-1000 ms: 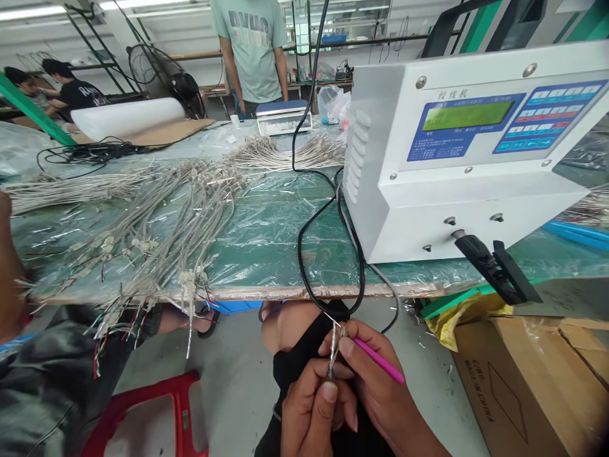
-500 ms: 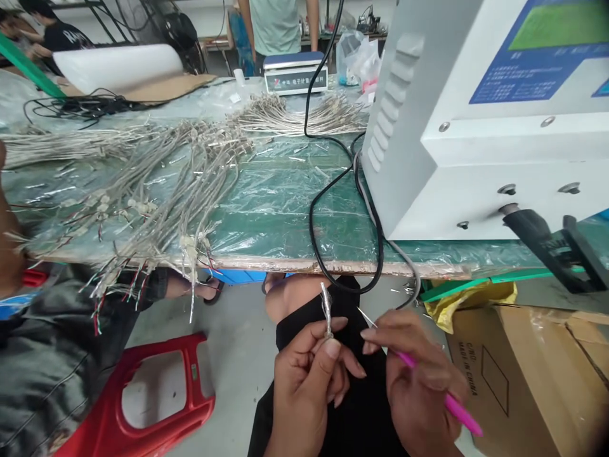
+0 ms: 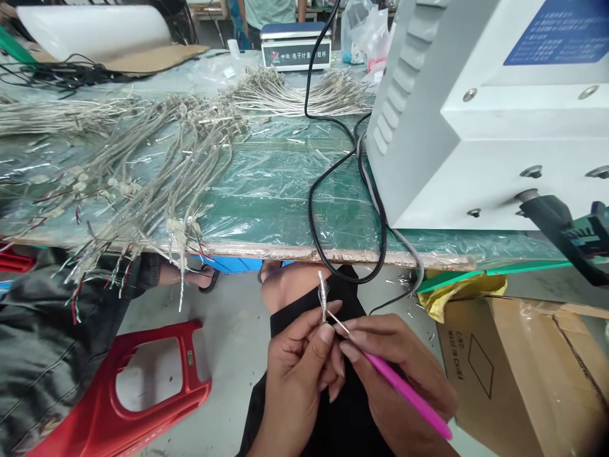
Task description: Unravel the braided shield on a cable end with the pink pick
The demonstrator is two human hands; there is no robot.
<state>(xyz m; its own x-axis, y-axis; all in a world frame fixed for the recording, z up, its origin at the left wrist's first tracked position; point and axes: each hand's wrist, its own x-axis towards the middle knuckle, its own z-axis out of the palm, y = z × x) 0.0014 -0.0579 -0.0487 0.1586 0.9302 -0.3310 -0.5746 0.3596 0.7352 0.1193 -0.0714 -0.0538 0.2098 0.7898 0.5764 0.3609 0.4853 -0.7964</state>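
Between thumb and forefinger, my left hand (image 3: 297, 371) pinches a cable end (image 3: 323, 295) whose silvery braided shield sticks upward with a few loose strands. The rest of that cable is hidden in the palm. My right hand (image 3: 397, 368) grips a pick with a pink handle (image 3: 409, 397), held like a pen. Its thin metal tip (image 3: 339, 322) points up and left and reaches the base of the braid; whether it touches the strands I cannot tell. Both hands are above my lap, in front of the bench edge.
Bundles of cables (image 3: 157, 165) lie on the green bench (image 3: 271, 190), some hanging over its edge. A white machine (image 3: 428, 158) stands right, a black cord (image 3: 311, 209) looping beside it. Behind is a scale (image 3: 295, 54). A red stool (image 3: 200, 381) and cardboard box (image 3: 495, 374) flank me.
My right hand has moved left and turned, bringing the pick's tip from apart to the braid's base. My left hand keeps its pinch. The camera view has shifted slightly downward.
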